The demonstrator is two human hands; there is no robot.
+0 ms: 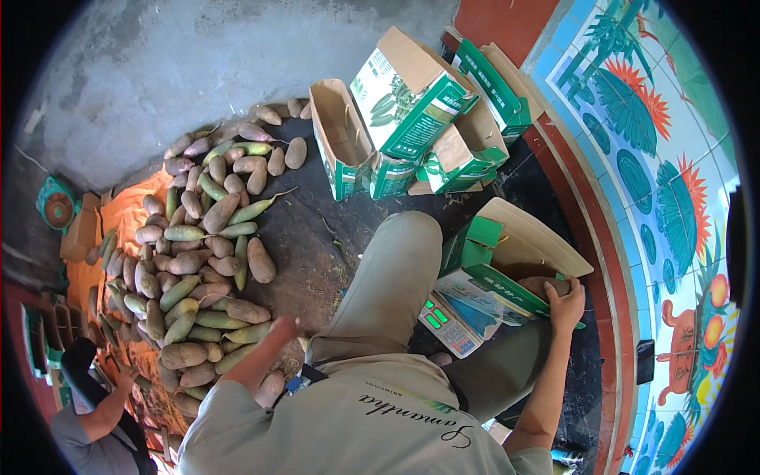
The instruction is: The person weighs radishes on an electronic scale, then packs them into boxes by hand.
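The right hand (565, 303) is clamped on the flap of the open green-and-white cardboard box (507, 265) standing on the small digital scale (448, 324). The left hand (283, 326) reaches the big heap of long brown-green tubers (202, 269); its grip I cannot tell. Most tubers look unpacked.

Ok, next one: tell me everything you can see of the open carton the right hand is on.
The open carton is a green-and-white printed cardboard box with plain brown inner faces. It sits on a digital scale whose green display shows at its front, beside the person's right knee by the red step. Its top flaps are up, the widest one tilted back toward the tiled wall. The right hand grips its near right edge. What it holds is mostly hidden; one brownish fruit shows by the fingers.
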